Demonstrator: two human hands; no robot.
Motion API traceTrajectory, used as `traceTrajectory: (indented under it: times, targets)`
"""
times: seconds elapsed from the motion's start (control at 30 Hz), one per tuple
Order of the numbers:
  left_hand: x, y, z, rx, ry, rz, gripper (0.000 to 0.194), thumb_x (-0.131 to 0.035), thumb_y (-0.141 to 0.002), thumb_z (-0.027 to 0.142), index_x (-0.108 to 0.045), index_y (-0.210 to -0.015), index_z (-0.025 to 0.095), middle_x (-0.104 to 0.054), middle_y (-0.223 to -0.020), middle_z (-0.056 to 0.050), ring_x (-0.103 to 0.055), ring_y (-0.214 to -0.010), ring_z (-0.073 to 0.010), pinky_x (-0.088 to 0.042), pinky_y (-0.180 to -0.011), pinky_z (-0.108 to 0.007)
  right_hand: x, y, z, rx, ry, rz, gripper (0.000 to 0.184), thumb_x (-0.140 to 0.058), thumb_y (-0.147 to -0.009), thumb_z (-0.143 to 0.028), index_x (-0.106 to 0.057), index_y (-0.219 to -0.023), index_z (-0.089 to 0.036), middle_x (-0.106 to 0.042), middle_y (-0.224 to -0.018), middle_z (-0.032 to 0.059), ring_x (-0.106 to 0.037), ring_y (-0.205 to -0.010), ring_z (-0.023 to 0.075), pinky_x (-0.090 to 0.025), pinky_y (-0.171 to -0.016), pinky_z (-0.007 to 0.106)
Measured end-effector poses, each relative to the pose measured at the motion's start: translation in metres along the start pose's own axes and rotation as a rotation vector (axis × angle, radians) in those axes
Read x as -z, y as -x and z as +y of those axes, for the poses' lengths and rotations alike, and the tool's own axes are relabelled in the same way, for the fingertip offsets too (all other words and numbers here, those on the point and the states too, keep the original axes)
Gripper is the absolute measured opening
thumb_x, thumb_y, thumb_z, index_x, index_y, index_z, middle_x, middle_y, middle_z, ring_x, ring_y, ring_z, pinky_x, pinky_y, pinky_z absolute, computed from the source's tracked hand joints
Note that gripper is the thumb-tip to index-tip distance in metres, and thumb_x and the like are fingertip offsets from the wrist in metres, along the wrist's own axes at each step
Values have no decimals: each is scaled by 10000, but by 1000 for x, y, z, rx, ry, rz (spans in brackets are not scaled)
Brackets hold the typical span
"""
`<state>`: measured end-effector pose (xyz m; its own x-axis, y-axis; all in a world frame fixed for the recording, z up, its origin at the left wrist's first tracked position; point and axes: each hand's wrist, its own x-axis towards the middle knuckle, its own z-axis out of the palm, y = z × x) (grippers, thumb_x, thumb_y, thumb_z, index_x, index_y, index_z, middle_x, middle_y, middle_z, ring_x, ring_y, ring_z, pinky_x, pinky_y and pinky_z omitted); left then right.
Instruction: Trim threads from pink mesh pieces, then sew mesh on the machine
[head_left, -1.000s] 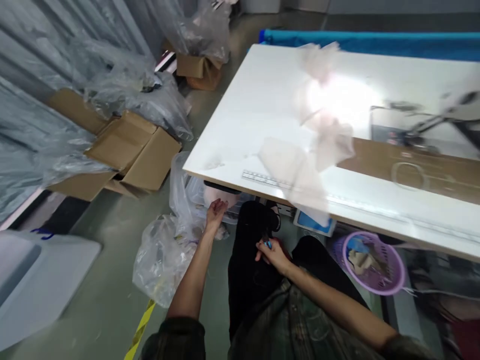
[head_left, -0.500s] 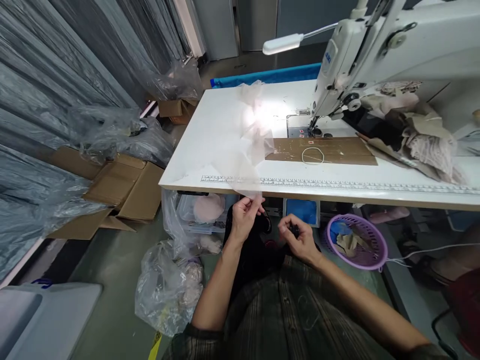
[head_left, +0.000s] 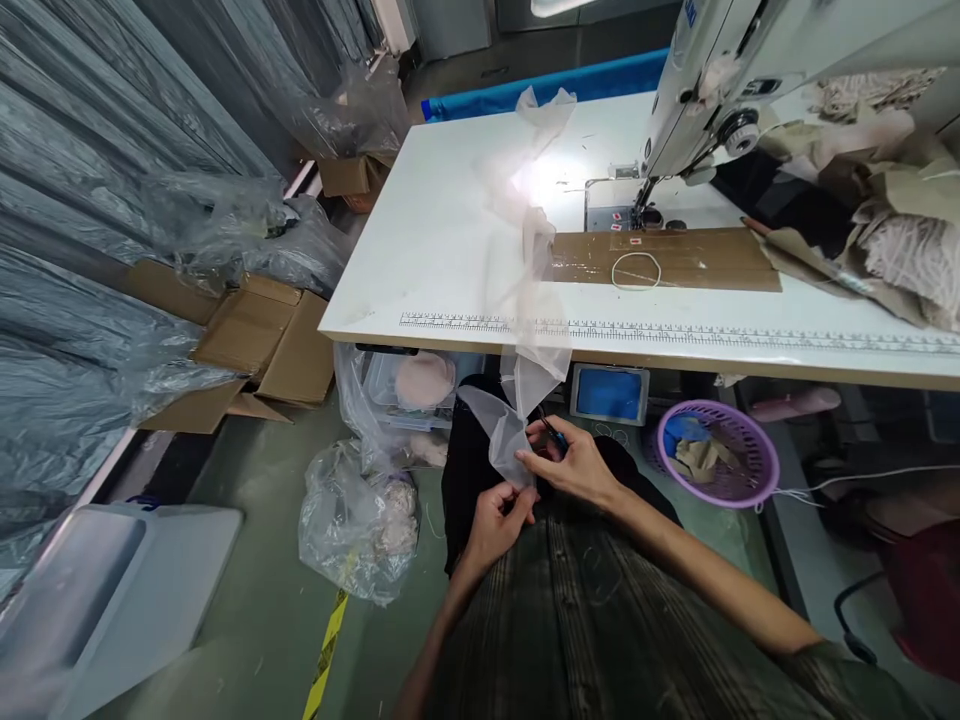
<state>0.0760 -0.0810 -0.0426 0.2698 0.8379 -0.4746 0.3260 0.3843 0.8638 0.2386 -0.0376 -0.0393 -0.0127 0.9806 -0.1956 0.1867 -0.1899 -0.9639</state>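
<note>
A sheer whitish fabric strip [head_left: 541,362] runs across the white table and hangs over its front edge to my lap. My left hand [head_left: 498,522] is closed, pinching the strip's lower end between thumb and fingers. My right hand [head_left: 576,466] is closed around small dark thread snips [head_left: 555,434], partly hidden by the fingers. Its fingertips touch the fabric just above my left hand. The snips' tips lie close beside the gathered part of the strip; whether the blades meet the cloth I cannot tell.
The white table [head_left: 442,240] bears a sewing machine [head_left: 697,110], a brown board [head_left: 705,262] with an elastic loop [head_left: 636,270], and a fabric pile at right. Below stand a purple basket [head_left: 739,490] and a blue-filled tray [head_left: 609,394]. Plastic bags [head_left: 352,530] and cardboard boxes [head_left: 296,345] lie left.
My left hand has drawn the fabric end down off the table edge toward my body. My right hand has moved left to the fabric with the snips. The view has tilted down.
</note>
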Motion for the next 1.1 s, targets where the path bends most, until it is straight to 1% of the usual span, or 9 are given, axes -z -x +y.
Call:
traceTrajectory:
  times: [0.07,0.13,0.23,0.3,0.4,0.57,0.77,0.93,1.1]
  targets:
    - [7,-2,6,-39,-55,11,419,-578,-843,515,-614,-617,163,-524,-517,15,-460,-500,-111,-368,-525,-238,0,2,0,52,59,-2,214,-650,-818,-393,-659,-832,-180,-638,-793,23,-511,-623,122,-402,-559,241]
    - [24,-9,16,-149,-118,182,406,-582,-848,512,-610,-632,169,-515,-552,14,-471,-539,-120,-390,-551,-246,3,6,0,92,82,-33,199,-597,-856,-353,-655,-793,-174,-628,-739,19,-515,-632,129,-399,-579,246]
    - [52,-26,36,-421,-185,417,347,-549,-883,501,-680,-853,181,-621,-867,-50,-592,-869,-191,-478,-820,-316,10,15,-3,103,58,-130,208,-567,-885,-338,-654,-808,-166,-595,-694,8,-481,-594,117,-380,-562,240]
    - [62,-42,49,-524,-231,263,407,-550,-882,516,-680,-1101,199,-593,-1179,-102,-545,-1151,-252,-415,-1019,-396,13,21,-7,107,32,-188,218,-552,-904,-340,-662,-838,-164,-592,-694,6,-469,-579,110,-375,-552,235]
    - [57,-64,60,-548,-217,-76,483,-521,-875,579,-686,-1147,216,-496,-1375,-110,-449,-1302,-302,-326,-1113,-453,15,27,-15,111,7,-211,219,-547,-914,-338,-673,-877,-163,-595,-691,3,-461,-564,102,-371,-537,227]
    - [38,-73,55,-489,73,-308,375,-660,-786,545,-704,-797,173,-626,-1115,-105,-596,-1052,-270,-463,-930,-390,17,27,-25,111,-21,-194,188,-573,-881,-296,-674,-809,-155,-558,-619,-15,-445,-540,92,-376,-530,213]
    - [45,-55,44,-286,122,-122,286,-754,-748,426,-671,-752,152,-630,-702,-10,-549,-633,-117,-452,-659,-250,27,16,-27,11,82,-249,321,-510,-937,-452,-654,-944,-165,-604,-711,1,-474,-575,112,-381,-549,237]
    - [48,-48,45,-214,104,-40,299,-733,-765,440,-754,-849,153,-701,-768,-36,-563,-627,-119,-425,-598,-229,29,1,-28,58,233,-275,567,-192,-1033,-496,-646,-951,-166,-584,-724,23,-509,-636,145,-393,-642,281]
    - [51,-46,45,-256,118,-45,301,-706,-797,435,-775,-864,150,-695,-766,-49,-542,-612,-117,-404,-574,-231,22,-9,-24,108,254,-305,565,-238,-1017,-553,-616,-850,-169,-540,-667,1,-470,-604,133,-336,-595,267]
